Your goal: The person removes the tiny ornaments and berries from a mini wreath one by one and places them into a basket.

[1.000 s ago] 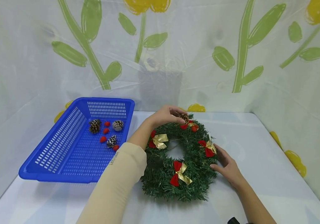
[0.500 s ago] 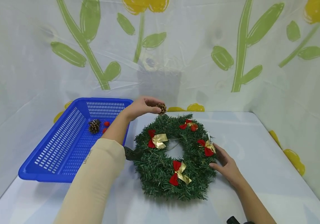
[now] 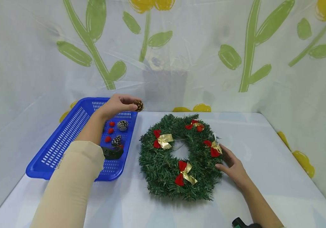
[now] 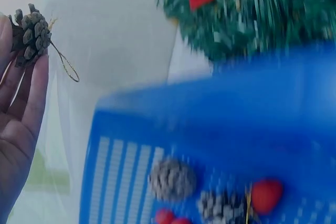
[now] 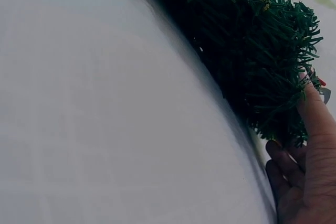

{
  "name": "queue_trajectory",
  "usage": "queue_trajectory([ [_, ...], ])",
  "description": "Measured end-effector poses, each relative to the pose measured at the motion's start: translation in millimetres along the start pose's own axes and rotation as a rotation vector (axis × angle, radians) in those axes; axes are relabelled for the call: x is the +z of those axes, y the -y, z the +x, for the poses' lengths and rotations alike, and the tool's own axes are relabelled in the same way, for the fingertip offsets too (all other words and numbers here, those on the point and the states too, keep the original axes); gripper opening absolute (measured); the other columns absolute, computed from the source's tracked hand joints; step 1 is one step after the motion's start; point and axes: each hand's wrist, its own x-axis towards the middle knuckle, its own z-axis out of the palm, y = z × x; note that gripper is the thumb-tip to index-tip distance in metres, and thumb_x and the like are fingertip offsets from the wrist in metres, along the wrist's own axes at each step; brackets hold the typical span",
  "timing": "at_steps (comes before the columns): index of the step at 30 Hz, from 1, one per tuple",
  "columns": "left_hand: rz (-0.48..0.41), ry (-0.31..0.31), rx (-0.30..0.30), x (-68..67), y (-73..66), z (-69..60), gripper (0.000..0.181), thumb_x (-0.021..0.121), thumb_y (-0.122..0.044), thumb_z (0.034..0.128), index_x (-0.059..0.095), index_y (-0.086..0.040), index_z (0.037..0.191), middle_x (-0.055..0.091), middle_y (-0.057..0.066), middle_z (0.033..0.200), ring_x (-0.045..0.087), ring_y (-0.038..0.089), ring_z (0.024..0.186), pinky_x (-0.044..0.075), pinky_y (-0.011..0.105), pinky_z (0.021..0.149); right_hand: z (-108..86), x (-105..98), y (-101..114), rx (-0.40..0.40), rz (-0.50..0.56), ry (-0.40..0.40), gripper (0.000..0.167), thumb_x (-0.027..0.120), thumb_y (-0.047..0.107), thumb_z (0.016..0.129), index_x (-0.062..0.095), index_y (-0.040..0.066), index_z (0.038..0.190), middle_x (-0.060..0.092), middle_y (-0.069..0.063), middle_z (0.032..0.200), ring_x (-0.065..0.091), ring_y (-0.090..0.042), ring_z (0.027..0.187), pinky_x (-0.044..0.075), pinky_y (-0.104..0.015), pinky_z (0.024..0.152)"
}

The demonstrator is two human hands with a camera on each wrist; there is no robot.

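My left hand (image 3: 115, 106) pinches a brown pine cone (image 3: 138, 105) between thumb and fingertips, above the far right side of the blue basket. In the left wrist view a thin gold loop hangs from the pine cone (image 4: 32, 38). A green wreath (image 3: 158, 166) lies flat on the table, decorated with several red and gold bows such as the front bow (image 3: 182, 172). A small red ball (image 3: 200, 128) sits by its back bow. My right hand (image 3: 234, 169) holds the wreath's right edge; the right wrist view shows the thumb on the greenery, the fingers (image 5: 289, 174) low beside it.
Left of the wreath stands the blue perforated basket (image 3: 36, 171). Frosted pine cones (image 3: 122, 125) and several small red balls (image 3: 108, 139) lie in it, partly hidden by my left arm. A curtain (image 3: 197, 63) with printed flowers rises behind the white table (image 3: 268, 152).
My left hand has moved left with the pine cone, from the wreath's back edge to above the basket. The right hand has stayed at the wreath's right edge.
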Motion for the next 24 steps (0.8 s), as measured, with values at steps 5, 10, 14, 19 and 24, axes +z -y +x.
queue_trajectory([
  [5,0.091,-0.046,-0.060,-22.3,11.5,-20.5,0.044,0.065,-0.023,0.0905,0.057,-0.005,0.130,0.059,0.012,0.128,0.055,0.024,0.117,0.036,0.048,0.106,0.0,-0.9,-1.1,-0.002,-0.001,-0.009,0.075,0.064,0.000,0.087,0.025,0.012,0.150,0.031,0.021,0.143,0.031,0.017,0.124,0.026,-0.001,0.097],
  [10,0.153,-0.067,-0.137,-42.3,25.9,-42.5,0.053,0.066,-0.036,0.0888,0.055,-0.009,0.134,0.057,0.010,0.132,0.050,0.028,0.123,0.034,0.052,0.107,0.5,0.0,-2.0,-0.021,0.009,-0.007,0.075,0.064,-0.002,0.086,0.026,0.010,0.150,0.032,0.027,0.140,0.032,0.017,0.124,0.027,-0.002,0.098],
  [14,0.173,-0.059,-0.177,-54.8,38.8,-56.1,0.059,0.066,-0.035,0.0890,0.050,-0.005,0.137,0.053,0.013,0.135,0.045,0.031,0.127,0.031,0.055,0.108,-0.1,0.6,-2.4,-0.037,0.034,0.005,0.075,0.064,-0.004,0.086,0.026,0.007,0.150,0.031,0.028,0.139,0.033,0.016,0.124,0.027,-0.003,0.099],
  [19,0.157,-0.041,-0.258,-62.4,56.7,-67.7,0.062,0.066,-0.031,0.0894,0.044,-0.001,0.139,0.040,0.024,0.142,0.025,0.041,0.138,0.019,0.063,0.109,-1.2,0.6,-2.3,-0.030,0.020,0.009,0.075,0.064,-0.003,0.086,0.025,0.007,0.150,0.030,0.028,0.140,0.031,0.017,0.124,0.027,-0.002,0.098],
  [24,0.126,-0.061,-0.316,-65.1,77.0,-76.2,0.064,0.066,-0.028,0.0891,0.042,0.003,0.139,0.034,0.027,0.143,0.021,0.045,0.137,0.019,0.064,0.109,0.0,0.0,-1.3,-0.035,0.017,0.002,0.075,0.064,-0.003,0.086,0.026,0.007,0.150,0.030,0.025,0.141,0.031,0.016,0.125,0.026,-0.002,0.099],
])
